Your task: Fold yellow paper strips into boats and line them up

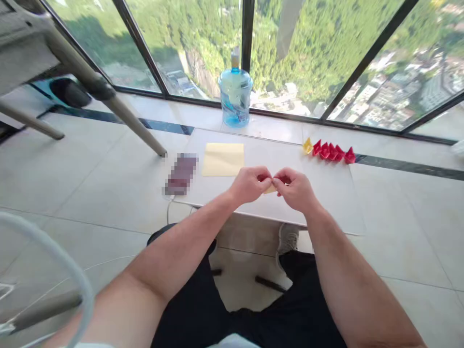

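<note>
Though partly hidden, yellow paper [269, 190] between fingers [278, 183]

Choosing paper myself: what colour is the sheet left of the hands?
Pale yellow paper sheet, clearest in the head view.

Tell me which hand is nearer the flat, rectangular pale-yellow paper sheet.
Left. The left hand is by the near right corner of the sheet; the right hand is farther right, past the left one.

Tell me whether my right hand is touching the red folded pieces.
Apart: the head view shows a bare stretch of white tabletop between the right hand and the red folded pieces.
</note>
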`<state>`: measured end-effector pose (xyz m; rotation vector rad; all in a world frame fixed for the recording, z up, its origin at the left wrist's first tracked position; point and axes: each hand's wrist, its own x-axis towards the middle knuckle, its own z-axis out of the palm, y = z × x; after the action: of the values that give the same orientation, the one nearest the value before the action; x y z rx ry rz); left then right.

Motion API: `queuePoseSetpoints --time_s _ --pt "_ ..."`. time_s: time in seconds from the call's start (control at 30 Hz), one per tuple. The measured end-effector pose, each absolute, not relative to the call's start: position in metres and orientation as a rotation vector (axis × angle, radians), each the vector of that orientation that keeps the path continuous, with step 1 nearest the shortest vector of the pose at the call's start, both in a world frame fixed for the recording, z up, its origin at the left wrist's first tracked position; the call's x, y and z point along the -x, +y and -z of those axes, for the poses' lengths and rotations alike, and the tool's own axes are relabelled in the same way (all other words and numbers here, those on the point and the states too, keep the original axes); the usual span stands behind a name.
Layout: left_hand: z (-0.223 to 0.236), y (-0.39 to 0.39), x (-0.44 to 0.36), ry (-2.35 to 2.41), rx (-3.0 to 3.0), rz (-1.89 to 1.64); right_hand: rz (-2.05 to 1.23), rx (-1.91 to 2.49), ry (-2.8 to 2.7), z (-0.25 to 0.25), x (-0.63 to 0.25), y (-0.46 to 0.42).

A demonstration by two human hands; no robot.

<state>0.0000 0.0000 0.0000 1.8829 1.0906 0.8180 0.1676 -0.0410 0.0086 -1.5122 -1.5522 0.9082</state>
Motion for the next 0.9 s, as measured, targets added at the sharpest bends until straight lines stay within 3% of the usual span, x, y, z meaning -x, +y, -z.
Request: queuePoseSetpoints --time_s 0.6,0.9 --pt "-0.005 -0.002 -0.002 1.225 -1.726 -1.017 -0.824 1.439 -1.386 0.000 -0.154 -0.042" --pt "0.000 -0.006 -0.004 1.094 -1.763 -1.243 -1.210 1.424 -0.905 -0.004 -0.139 -0.040"
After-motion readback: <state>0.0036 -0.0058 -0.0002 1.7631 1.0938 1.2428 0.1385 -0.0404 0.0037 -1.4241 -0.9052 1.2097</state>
